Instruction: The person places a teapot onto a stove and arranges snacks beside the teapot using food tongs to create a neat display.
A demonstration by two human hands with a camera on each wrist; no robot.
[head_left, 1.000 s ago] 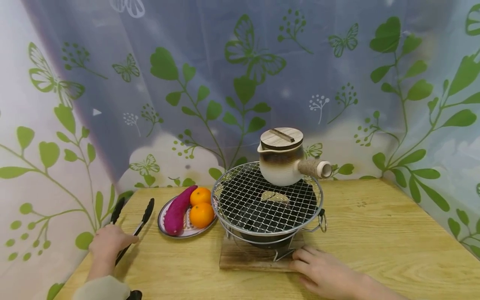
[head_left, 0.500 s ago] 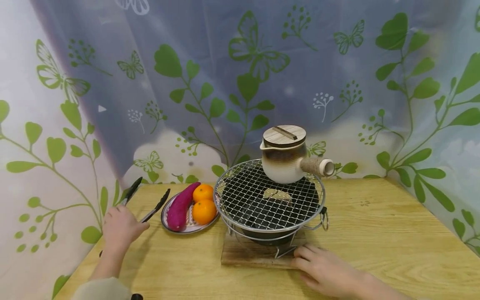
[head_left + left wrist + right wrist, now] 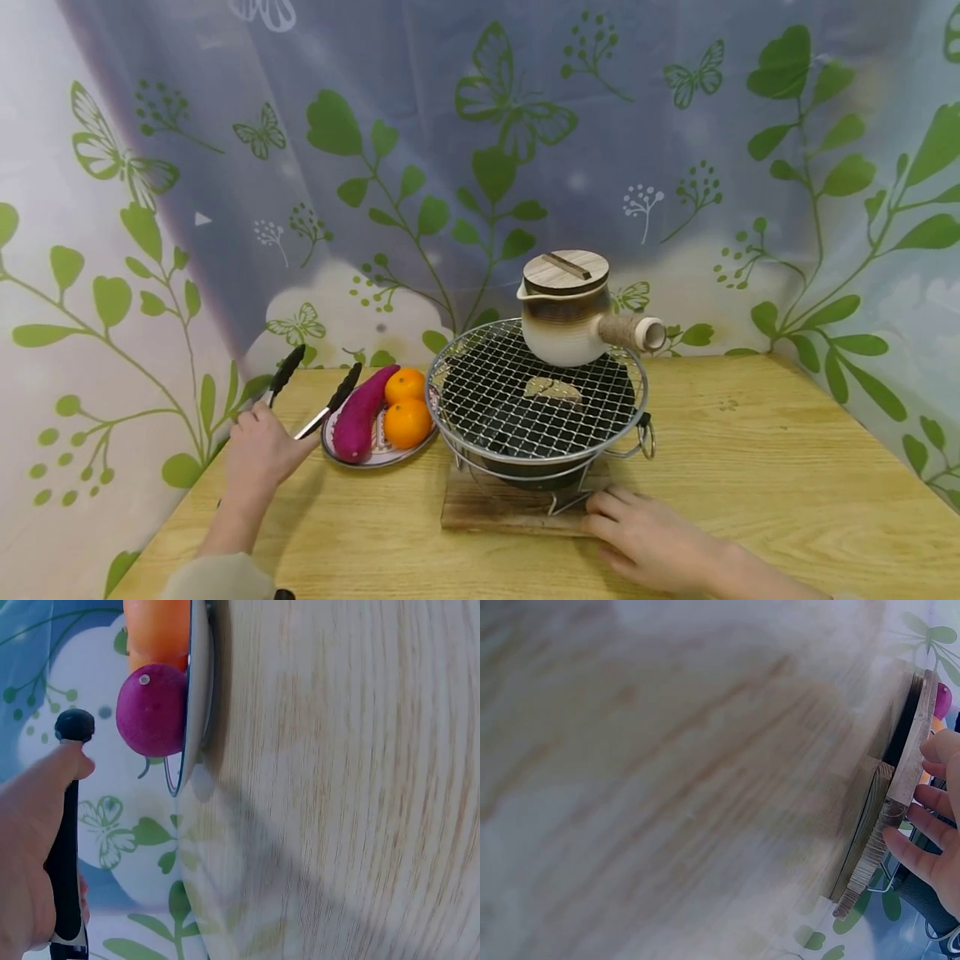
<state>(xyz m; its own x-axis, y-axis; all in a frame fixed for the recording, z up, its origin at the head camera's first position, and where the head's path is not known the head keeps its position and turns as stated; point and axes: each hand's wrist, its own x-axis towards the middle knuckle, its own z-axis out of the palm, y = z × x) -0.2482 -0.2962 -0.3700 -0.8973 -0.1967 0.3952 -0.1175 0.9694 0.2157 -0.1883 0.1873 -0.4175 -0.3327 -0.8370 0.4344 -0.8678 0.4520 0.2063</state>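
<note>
My left hand [image 3: 262,446] grips a pair of tongs [image 3: 66,847], their arms spread apart. Their black tips [image 3: 345,385] point away from me, one overlapping the plate's left edge in the head view. On that oval plate [image 3: 375,458] lie a purple sweet potato [image 3: 357,425] and two oranges [image 3: 407,423]. My right hand [image 3: 645,533] touches the near right corner of a wooden board [image 3: 502,512]; in the right wrist view its fingers lie fairly straight against the board's edge.
A round grill with a wire mesh [image 3: 487,417] stands on the board. On its far right sits a clay pot [image 3: 566,329] with a wooden lid and a rope-wrapped handle pointing right. A patterned curtain [image 3: 420,167] hangs behind the table [image 3: 757,450].
My left hand has lifted the tongs and carried them forward and right, toward the plate. My right hand stays at the board. The head view has shifted slightly.
</note>
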